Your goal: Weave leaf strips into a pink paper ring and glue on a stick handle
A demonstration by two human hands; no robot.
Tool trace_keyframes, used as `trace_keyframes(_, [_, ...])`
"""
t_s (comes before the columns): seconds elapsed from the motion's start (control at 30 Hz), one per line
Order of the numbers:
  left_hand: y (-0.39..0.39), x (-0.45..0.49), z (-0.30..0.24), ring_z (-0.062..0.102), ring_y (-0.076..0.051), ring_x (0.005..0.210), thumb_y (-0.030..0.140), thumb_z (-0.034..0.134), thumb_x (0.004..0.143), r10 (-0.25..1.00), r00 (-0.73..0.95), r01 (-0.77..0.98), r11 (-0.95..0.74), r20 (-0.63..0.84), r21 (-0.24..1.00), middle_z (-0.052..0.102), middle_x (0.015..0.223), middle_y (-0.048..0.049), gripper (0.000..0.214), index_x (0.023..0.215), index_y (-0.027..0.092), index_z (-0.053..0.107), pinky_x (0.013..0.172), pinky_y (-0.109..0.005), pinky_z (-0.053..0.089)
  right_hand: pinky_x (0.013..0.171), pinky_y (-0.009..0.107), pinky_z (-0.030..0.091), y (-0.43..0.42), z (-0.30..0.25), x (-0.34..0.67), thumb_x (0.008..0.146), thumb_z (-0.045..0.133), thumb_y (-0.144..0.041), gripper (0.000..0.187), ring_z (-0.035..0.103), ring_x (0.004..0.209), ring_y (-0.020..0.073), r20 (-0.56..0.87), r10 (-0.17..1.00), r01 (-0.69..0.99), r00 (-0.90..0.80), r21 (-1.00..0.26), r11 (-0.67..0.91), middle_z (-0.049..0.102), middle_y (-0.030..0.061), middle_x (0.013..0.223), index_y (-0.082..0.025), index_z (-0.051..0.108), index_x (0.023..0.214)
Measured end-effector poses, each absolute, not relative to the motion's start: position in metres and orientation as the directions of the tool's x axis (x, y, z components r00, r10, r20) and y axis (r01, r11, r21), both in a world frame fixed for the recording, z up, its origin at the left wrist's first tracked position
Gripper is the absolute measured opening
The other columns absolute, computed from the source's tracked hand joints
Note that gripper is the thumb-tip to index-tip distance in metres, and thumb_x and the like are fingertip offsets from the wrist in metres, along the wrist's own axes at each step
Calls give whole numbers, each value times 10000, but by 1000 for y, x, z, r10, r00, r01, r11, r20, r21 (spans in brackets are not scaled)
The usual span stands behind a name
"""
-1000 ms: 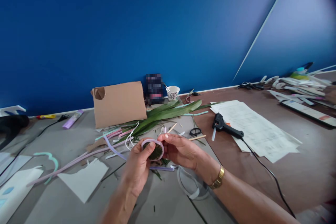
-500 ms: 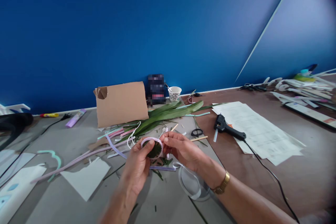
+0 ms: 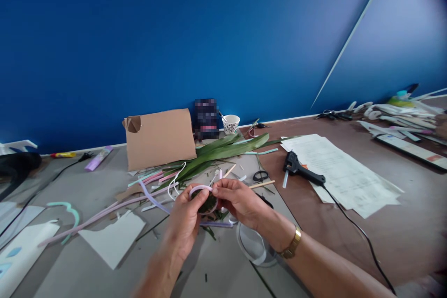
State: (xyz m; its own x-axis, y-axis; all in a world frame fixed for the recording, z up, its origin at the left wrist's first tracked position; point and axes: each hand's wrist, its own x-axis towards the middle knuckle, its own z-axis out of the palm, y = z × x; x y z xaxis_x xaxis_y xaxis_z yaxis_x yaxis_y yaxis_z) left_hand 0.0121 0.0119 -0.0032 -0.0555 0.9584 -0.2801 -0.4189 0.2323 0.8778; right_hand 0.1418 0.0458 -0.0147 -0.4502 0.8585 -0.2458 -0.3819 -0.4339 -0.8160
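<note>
"How is the left hand [image 3: 184, 219] set?"
"Cupped and gripping, with the left thumb [image 3: 199, 200] slanting up toward the right and the fingers curled behind, mostly hidden."
"And the right hand [image 3: 240, 200]?"
"Pinching, with the right thumb [image 3: 223, 193] against the right index finger [image 3: 225, 182], tips just beside the left thumb."
"The arms?"
"The left forearm [image 3: 159, 267] rises steeply from the bottom edge, blurred; the right forearm [image 3: 328, 258] slants in from the lower right, bare and more fully in view."
</note>
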Motion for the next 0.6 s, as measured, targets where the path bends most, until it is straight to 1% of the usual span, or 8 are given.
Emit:
trace_keyframes(0.13, [12, 10, 0, 595, -138, 538, 311, 807, 607, 955, -35, -414, 255, -296, 874, 624, 583, 25, 279, 741, 161, 614, 514, -240, 460, 489, 210, 293, 46, -16, 140, 566, 821, -311, 246, 445, 458, 63, -246, 868, -395, -431, -814, -427, 550, -50, 475, -144, 645, 605])
trace_keyframes(0.23, [11, 6, 4, 613, -149, 563, 307, 826, 587, 948, -6, -411, 288, -319, 865, 652, 628, 9, 328, 811, 161, 635, 539, -256, 472, 478, 211, 305, 46, -16, 141, 585, 815, -307, 232, 449, 450, 68, -254, 868, -414, -427, -798, -437, 551, -47, 473, -143, 654, 615])
trace_keyframes(0.3, [10, 4, 6, 633, -163, 613, 308, 836, 580, 949, 31, -420, 297, -313, 857, 686, 697, -19, 378, 873, 159, 649, 572, -267, 484, 475, 214, 324, 46, -15, 141, 579, 818, -303, 235, 454, 445, 72, -258, 868, -440, -424, -779, -447, 549, -48, 477, -144, 651, 617])
trace_keyframes(0.37, [10, 3, 7, 654, -184, 706, 315, 828, 604, 958, 80, -448, 281, -275, 849, 712, 796, -50, 387, 913, 157, 658, 630, -280, 499, 477, 219, 345, 48, -14, 142, 566, 825, -304, 246, 460, 451, 78, -255, 872, -480, -418, -753, -450, 548, -49, 489, -146, 643, 616])
trace_keyframes(0.47, [11, 4, 5, 659, -218, 877, 308, 788, 676, 975, 124, -493, 224, -187, 840, 717, 955, -74, 342, 961, 166, 665, 760, -314, 507, 499, 217, 373, 50, -13, 143, 555, 831, -297, 258, 474, 492, 80, -236, 891, -561, -387, -707, -431, 553, -53, 533, -156, 627, 623])
trace_keyframes(0.6, [11, 9, 1, 618, -232, 1041, 280, 750, 731, 990, 76, -460, 143, -121, 876, 702, 1075, -71, 337, 1043, 184, 665, 926, -347, 453, 542, 215, 395, 53, -16, 143, 566, 835, -274, 258, 497, 539, 83, -231, 912, -636, -340, -658, -403, 577, -49, 587, -162, 616, 641])
